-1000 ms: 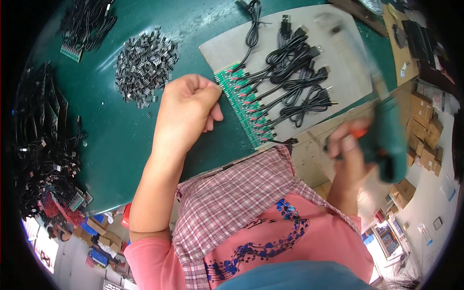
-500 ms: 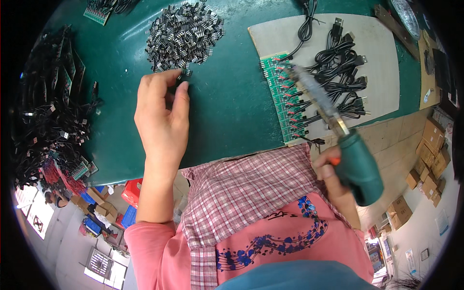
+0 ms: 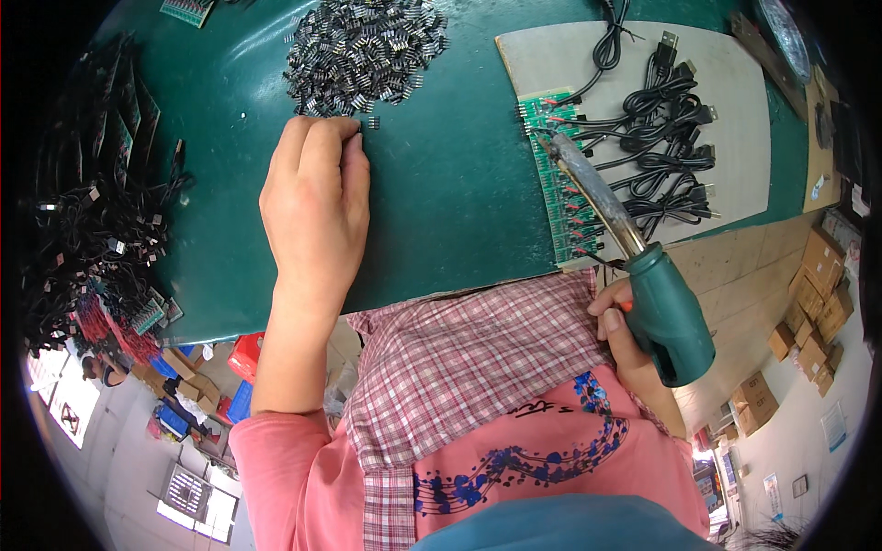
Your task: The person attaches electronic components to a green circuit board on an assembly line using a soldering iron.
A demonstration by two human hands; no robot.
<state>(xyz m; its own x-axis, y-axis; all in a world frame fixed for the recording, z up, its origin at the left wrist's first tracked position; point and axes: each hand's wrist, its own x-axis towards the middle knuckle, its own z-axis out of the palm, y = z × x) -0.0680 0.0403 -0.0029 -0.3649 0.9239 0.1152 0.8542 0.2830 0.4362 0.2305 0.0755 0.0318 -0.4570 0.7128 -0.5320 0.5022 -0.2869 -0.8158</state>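
My left hand [image 3: 317,184] rests on the green table with thumb and forefinger pinched together, just below a pile of small black pin headers [image 3: 363,55]. Whatever the fingertips hold is too small and hidden to make out. One loose pin header [image 3: 373,122] lies just right of them. My right hand [image 3: 627,329] grips the green handle of a soldering iron [image 3: 597,193], a finger by its orange trigger. Its tip is over the upper part of a strip of green circuit boards [image 3: 559,197]. Black cables with USB plugs [image 3: 657,133] run from the boards, bundled in coils.
A light grey board [image 3: 735,119] lies under the cables. Piled along the table's left side are finished-looking black cables and boards [image 3: 101,239]. Another green board strip [image 3: 187,11] is at the far left. Cardboard boxes [image 3: 818,294] stand on the floor at right.
My left thumb and forefinger have closed together beside the pile. The soldering iron's tip has moved slightly down along the board strip. The whole view has shifted a little.
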